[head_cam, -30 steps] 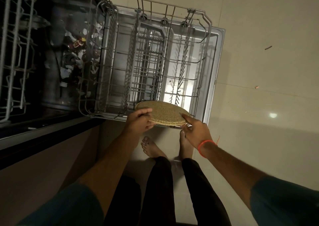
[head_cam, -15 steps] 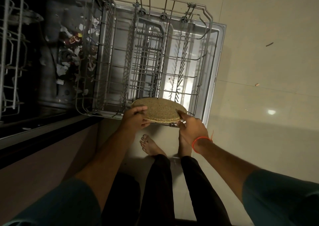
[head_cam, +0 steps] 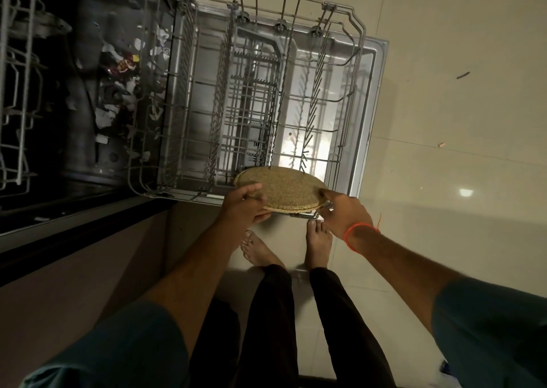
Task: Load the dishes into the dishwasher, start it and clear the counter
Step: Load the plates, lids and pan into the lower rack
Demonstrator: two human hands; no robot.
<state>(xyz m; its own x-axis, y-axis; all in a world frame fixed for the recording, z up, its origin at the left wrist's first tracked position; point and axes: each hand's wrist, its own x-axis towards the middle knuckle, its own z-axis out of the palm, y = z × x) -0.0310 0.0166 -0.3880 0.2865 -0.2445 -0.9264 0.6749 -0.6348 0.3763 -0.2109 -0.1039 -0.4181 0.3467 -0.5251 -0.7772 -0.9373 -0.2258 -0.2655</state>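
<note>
Presently, a round, speckled tan-brown plate (head_cam: 282,188) is held by both hands over the near end of the pulled-out grey wire lower rack (head_cam: 359,71) of the dishwasher. The left hand (head_cam: 244,205) is closed on the plate's left rim, thumb on top and fingers curled beneath; the right hand (head_cam: 344,210) is set against the right rim with the index finger laid along the edge, though how far its other fingers wrap underneath cannot be told. The plate is carried nearly flat, its far edge over the upright tines (head_cam: 309,115). No other dish is seen in the rack.

Several risks may be judged from this. If the plate is lowered flat, it would be left resting on the tine tips rather than slotted, and could rock or slide. If it is tilted too quickly, the lighter right-hand hold might be lost, and the plate could be dropped onto the open steel door (head_cam: 374,71) or the pale tiled floor (head_cam: 444,180), close to the bare feet (head_cam: 318,241).
</note>
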